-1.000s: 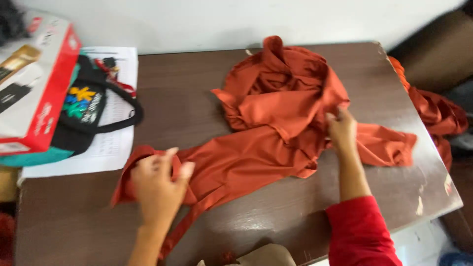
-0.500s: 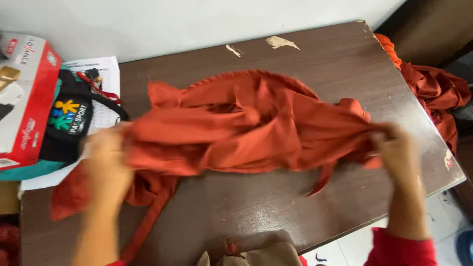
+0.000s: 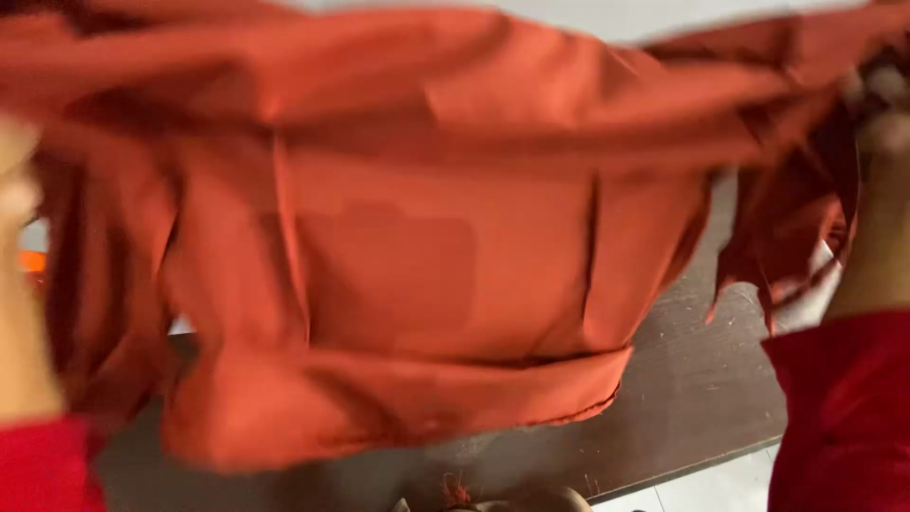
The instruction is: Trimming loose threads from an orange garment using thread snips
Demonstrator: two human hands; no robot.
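Garment: rust-orange cloth [image 3: 427, 275] held up close to the camera, filling most of the frame, blurred. Long axis runs left to right along the top of the frame; the body hangs down from that edge, hem loose at lower centre, off the dark wooden table [image 3: 701, 398] behind. Left hand [image 3: 14, 180] at the far left edge, right hand [image 3: 877, 104] at upper right, one at each end, neither nearer the middle. Both seem closed on the top edge, but fingers are too smeared to be certain. Red sleeves [image 3: 834, 408] low at both sides.
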